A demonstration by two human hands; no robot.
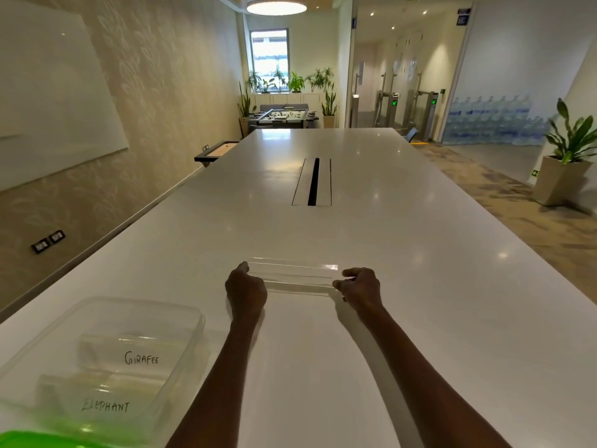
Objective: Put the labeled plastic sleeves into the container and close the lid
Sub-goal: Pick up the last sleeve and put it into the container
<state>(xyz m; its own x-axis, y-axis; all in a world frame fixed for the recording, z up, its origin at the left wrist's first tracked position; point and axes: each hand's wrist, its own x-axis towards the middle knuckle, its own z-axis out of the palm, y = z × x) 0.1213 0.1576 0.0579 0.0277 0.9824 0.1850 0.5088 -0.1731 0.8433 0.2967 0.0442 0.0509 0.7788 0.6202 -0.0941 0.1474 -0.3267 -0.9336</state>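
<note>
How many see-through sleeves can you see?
3. The Girafee sleeve and the Elephant sleeve lie inside the container. One sleeve is on the table, held at its ends by both hands. More may be hidden.

The clear container (pixel 181 321) stands open on the white table (pixel 420 253), at the near left. Inside it lie two plastic sleeves: one marked "GIRAFEE" (pixel 135 354), and nearer than it one marked "ELEPHANT" (pixel 97 399). A green lid (pixel 35 440) shows just at the near edge of the container. Beyond the container and to its right, both hands grip a third clear sleeve (pixel 297 278) on the table. The left hand (pixel 246 291) pinches its left end, the right hand (pixel 360 286) its right end. No writing is readable on this sleeve.
</note>
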